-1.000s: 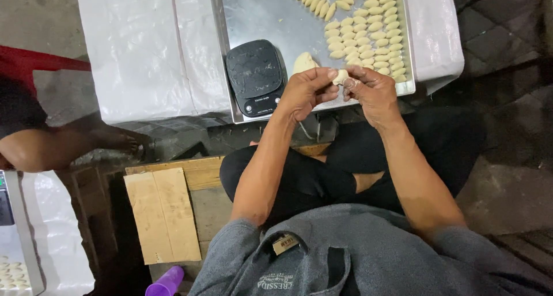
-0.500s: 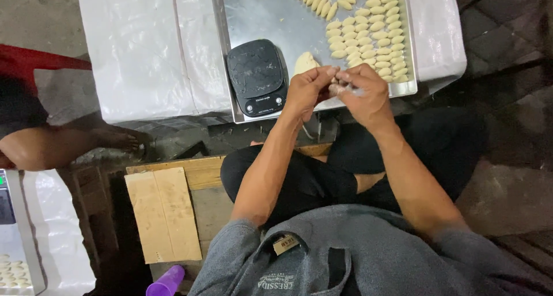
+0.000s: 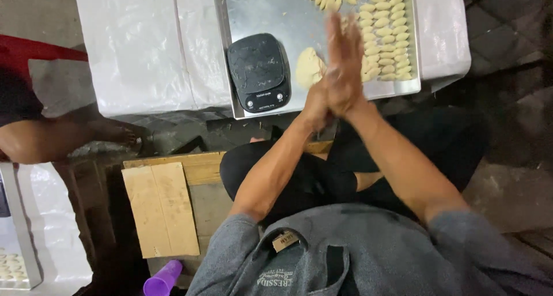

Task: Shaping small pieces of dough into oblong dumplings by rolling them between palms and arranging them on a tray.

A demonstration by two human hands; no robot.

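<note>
Head view: left hand (image 3: 321,103) and right hand (image 3: 345,71) press palm to palm over the tray (image 3: 271,8), fingers straight and pointing away from the body. Whether dough lies between them cannot be told. A dough lump (image 3: 308,67) sits beside the scale (image 3: 258,71).

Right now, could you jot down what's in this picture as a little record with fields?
Hands: left hand and right hand pressed palm to palm, blurred; whether anything lies between them cannot be told
Below the hands: metal tray
On the tray: black kitchen scale, pale dough lump, rows of small shaped dough pieces
Left of tray: white plastic sheet
Near the knees: cardboard piece, purple cup
Far left: another person's leg
</note>
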